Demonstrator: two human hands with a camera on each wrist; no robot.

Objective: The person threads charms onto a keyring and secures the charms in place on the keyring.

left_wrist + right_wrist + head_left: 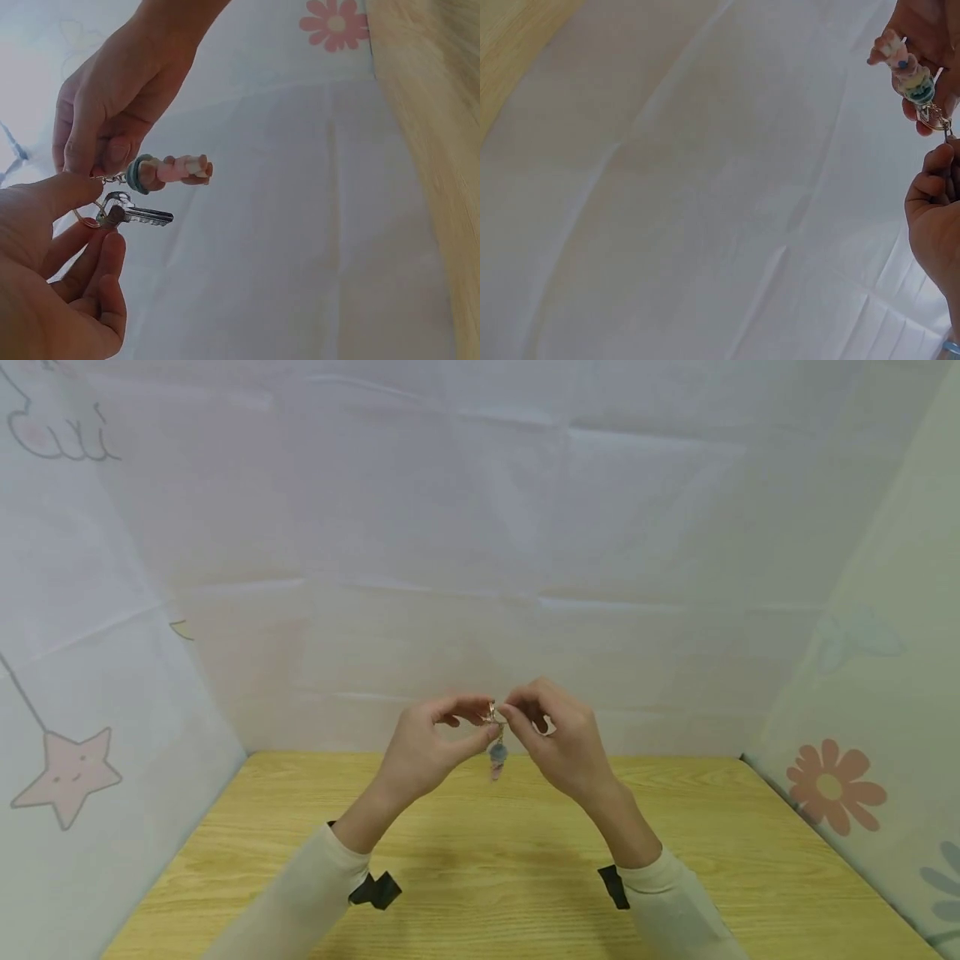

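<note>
Hands | left hand (420,752) and right hand (562,743) fingers pinch keyring (492,717) | charm (497,758) dangles above table (480,877)

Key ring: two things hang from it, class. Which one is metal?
The silver key, the lower one in the left wrist view, held on the key ring between the left hand and right hand. The pink charm above it is not metal.
</note>
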